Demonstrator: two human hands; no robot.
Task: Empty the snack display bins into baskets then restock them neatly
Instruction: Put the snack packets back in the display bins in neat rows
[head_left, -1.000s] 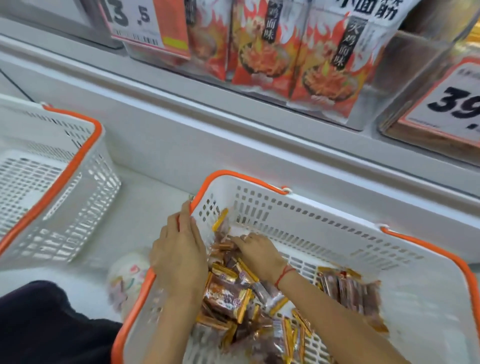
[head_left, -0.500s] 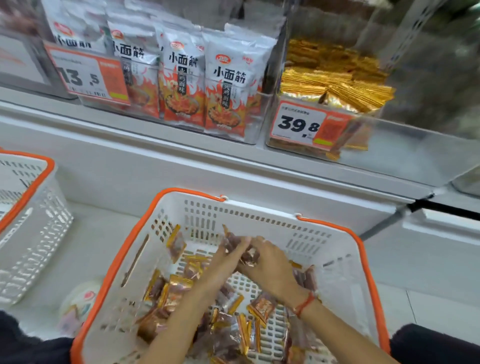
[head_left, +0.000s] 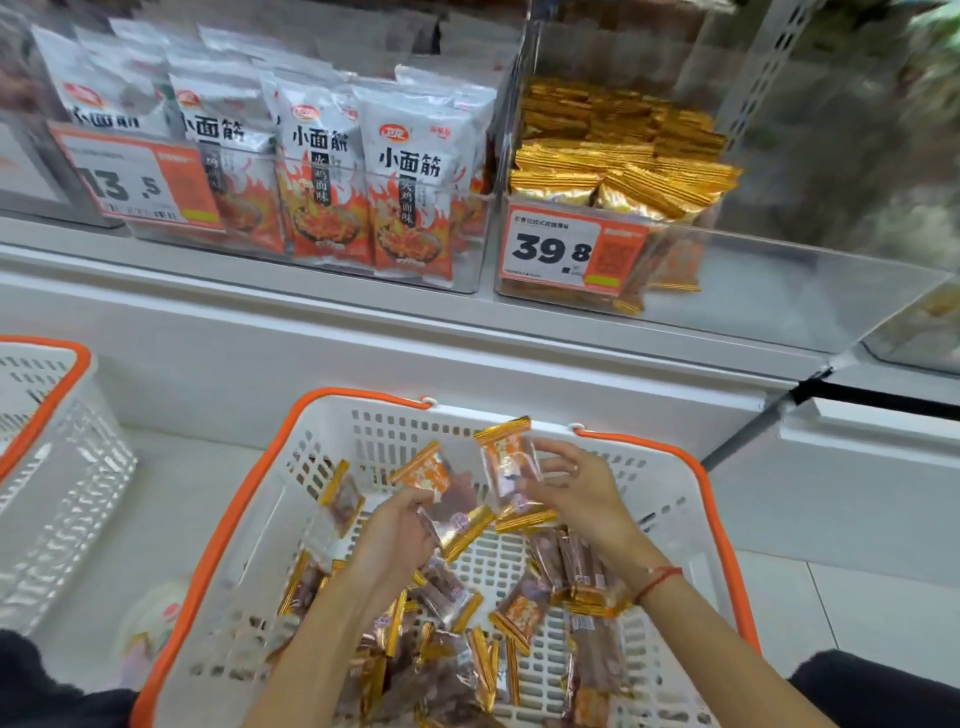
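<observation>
- At far left, on the pale floor: white perforated plastic basket with an orange rim (head_left: 49, 415), only partly in frame, nothing visible inside.
- Upper left, on the white shelf (head_left: 363, 322): clear plastic display bin (head_left: 311, 260) packed with upright white and red flame-printed snack bags (head_left: 410, 192), fronted by a white and orange price tag reading 13.5 (head_left: 140, 182).
- Just beside it to the right: second clear plastic display bin (head_left: 727, 291), holding stacked gold foil snack packets (head_left: 613, 166) towards its left side, tagged 39.8 (head_left: 571, 249).
- Centre, below the shelf: large white perforated plastic basket with orange rim (head_left: 244, 499), bottom strewn with small orange-and-gold wrapped snack packets (head_left: 452, 597).
- Left hand (head_left: 395, 540) above the basket, fingers curled around one small packet (head_left: 431, 478) plus a clear-wrapped one beneath.
- Right hand (head_left: 576, 493) raised slightly higher, red string bracelet (head_left: 657, 579) at the wrist, fingertips pinching another small packet (head_left: 509, 462) held upright.
- Both packets lifted close together over the basket's far side.
</observation>
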